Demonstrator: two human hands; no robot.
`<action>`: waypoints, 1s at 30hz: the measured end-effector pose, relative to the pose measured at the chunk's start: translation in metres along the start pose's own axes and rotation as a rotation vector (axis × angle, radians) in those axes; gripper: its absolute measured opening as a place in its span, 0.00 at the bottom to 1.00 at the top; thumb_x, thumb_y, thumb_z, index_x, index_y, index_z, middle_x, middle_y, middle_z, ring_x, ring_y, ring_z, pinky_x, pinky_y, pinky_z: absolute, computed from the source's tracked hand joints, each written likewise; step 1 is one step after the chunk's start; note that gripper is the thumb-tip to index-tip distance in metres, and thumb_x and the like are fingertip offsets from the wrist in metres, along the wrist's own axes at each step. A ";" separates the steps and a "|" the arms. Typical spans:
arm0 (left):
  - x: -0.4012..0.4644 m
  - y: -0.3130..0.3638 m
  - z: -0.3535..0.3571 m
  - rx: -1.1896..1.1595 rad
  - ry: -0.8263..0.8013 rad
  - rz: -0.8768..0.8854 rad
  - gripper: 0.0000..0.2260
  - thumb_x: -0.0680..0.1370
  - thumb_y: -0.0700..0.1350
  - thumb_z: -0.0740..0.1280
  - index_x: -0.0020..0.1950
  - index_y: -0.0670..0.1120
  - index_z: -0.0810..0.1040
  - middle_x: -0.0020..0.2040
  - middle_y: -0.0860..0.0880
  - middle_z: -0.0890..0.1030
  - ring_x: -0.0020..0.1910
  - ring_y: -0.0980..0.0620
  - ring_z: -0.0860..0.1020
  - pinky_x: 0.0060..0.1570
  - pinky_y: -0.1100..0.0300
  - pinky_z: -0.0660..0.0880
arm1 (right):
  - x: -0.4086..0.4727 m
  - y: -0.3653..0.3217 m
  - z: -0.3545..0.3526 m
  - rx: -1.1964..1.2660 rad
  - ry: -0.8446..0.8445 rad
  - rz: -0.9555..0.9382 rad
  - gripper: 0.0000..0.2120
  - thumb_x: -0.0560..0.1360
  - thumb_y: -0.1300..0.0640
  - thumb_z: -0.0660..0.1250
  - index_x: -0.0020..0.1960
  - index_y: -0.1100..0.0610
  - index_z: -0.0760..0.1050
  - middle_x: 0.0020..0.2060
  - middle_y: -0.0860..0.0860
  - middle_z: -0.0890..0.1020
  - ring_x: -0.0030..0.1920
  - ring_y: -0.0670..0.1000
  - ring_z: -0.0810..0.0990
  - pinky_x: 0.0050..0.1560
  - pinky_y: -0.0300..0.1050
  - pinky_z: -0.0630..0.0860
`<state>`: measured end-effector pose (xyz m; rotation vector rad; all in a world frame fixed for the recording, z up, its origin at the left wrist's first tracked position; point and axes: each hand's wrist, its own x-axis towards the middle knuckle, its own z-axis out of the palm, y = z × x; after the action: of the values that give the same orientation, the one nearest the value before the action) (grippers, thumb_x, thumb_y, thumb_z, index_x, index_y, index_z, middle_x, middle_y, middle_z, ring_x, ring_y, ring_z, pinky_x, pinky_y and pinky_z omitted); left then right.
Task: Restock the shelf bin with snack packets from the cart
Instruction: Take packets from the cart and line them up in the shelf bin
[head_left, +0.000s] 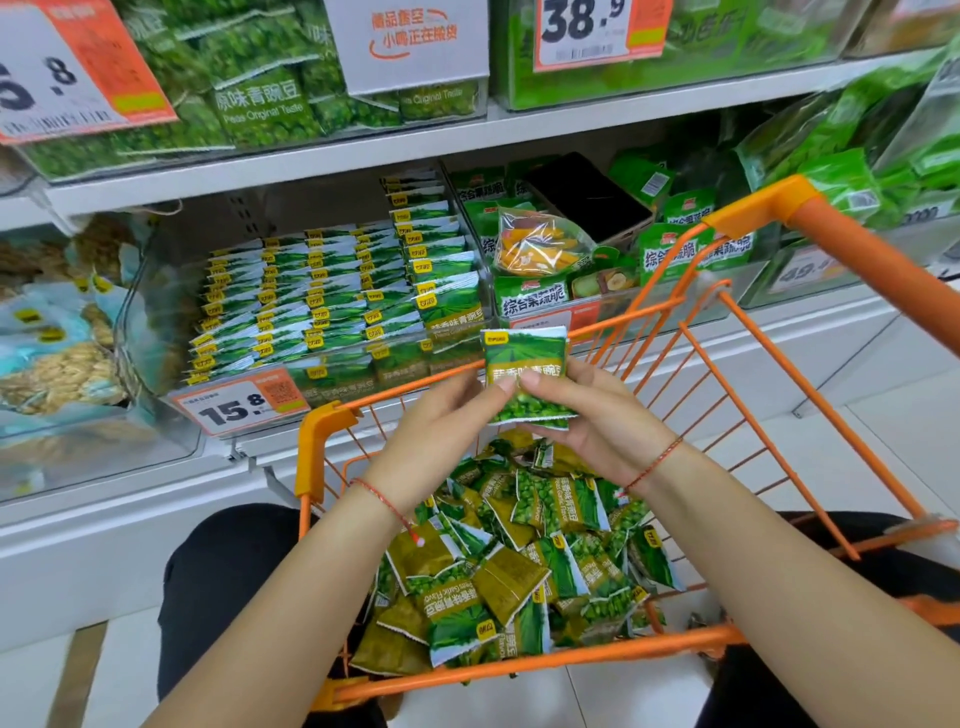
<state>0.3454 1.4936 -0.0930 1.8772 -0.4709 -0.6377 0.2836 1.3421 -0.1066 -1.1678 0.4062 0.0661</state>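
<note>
A small green snack packet (524, 358) of peas is held upright above the orange wire cart (748, 208). My left hand (441, 431) pinches its left side with the thumb on the front. My right hand (592, 415) holds it from behind and the right, thumb on the front too. Below the hands, several loose green and olive packets (519, 571) lie heaped in the cart. The clear shelf bin (156, 291) ahead on the left holds neat rows of the same packets (322, 296), standing on edge.
A price tag reading 15.8 (239, 405) hangs on the bin's front. Another bin (545, 296) to the right holds green vegetable-crisp bags and a dark box (592, 200). A bin of pale snack bags (57, 358) stands at left. An upper shelf (311, 150) overhangs the bins.
</note>
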 end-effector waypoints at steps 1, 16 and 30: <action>-0.002 0.001 0.000 -0.022 -0.062 -0.020 0.21 0.75 0.60 0.61 0.67 0.55 0.72 0.62 0.61 0.75 0.64 0.58 0.71 0.66 0.58 0.68 | -0.001 0.001 0.000 -0.008 -0.021 -0.014 0.33 0.64 0.53 0.74 0.64 0.62 0.68 0.59 0.51 0.79 0.54 0.42 0.80 0.46 0.41 0.80; 0.021 -0.009 -0.065 -0.331 0.169 -0.009 0.46 0.61 0.80 0.58 0.73 0.56 0.67 0.76 0.55 0.62 0.74 0.55 0.61 0.69 0.44 0.64 | 0.035 -0.046 0.098 -0.986 0.000 -0.193 0.34 0.80 0.40 0.46 0.78 0.56 0.40 0.77 0.52 0.51 0.76 0.48 0.51 0.71 0.41 0.51; 0.159 -0.009 -0.155 -0.064 0.517 -0.107 0.32 0.79 0.63 0.54 0.74 0.41 0.62 0.67 0.49 0.67 0.50 0.51 0.73 0.55 0.54 0.76 | 0.173 -0.090 0.059 -1.851 0.422 -0.651 0.34 0.73 0.41 0.47 0.64 0.64 0.72 0.53 0.67 0.78 0.62 0.64 0.72 0.71 0.56 0.55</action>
<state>0.5669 1.5144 -0.0871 1.9244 -0.0140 -0.2137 0.4834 1.3319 -0.0680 -3.1214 0.2310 -0.4907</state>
